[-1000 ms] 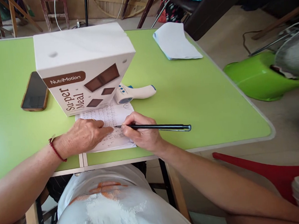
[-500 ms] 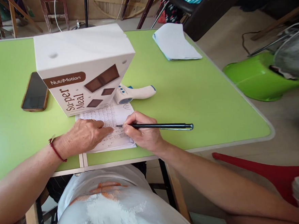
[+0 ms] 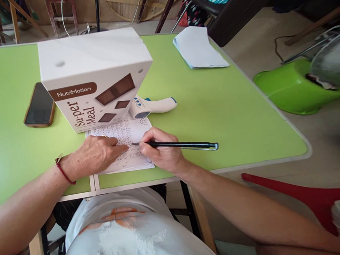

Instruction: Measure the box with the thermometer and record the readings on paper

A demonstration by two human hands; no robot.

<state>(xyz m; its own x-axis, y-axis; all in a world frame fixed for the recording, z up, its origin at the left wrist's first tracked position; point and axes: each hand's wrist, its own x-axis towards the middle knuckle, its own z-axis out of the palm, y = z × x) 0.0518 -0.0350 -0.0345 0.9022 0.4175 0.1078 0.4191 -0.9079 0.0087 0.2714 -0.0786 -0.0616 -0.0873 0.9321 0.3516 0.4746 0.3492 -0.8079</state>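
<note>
A sheet of paper point(image 3: 131, 160) covered with small handwriting lies near the table's front edge. My right hand point(image 3: 164, 150) is closed round a black pen point(image 3: 185, 144), whose tip meets the sheet and whose capped end points right. Across the sheet's left part rests my left hand point(image 3: 97, 155), holding nothing; its index finger is stretched toward the pen tip and the other fingers are partly curled or hidden. Just behind the sheet stands a white NutriMotion box point(image 3: 95, 55), overlapping its far part from my viewpoint. A white infrared thermometer point(image 3: 153, 106) lies beside the box.
A phone point(image 3: 39, 105) lies left of the box on the green table point(image 3: 230, 119). Folded white paper point(image 3: 201, 47) sits at the far right edge. Right of the table are a green bucket point(image 3: 289, 88) and a red stool or chair part point(image 3: 303, 196).
The pen's capped end has dipped slightly toward me, with the tip still on the sheet. My left hand stays in place.
</note>
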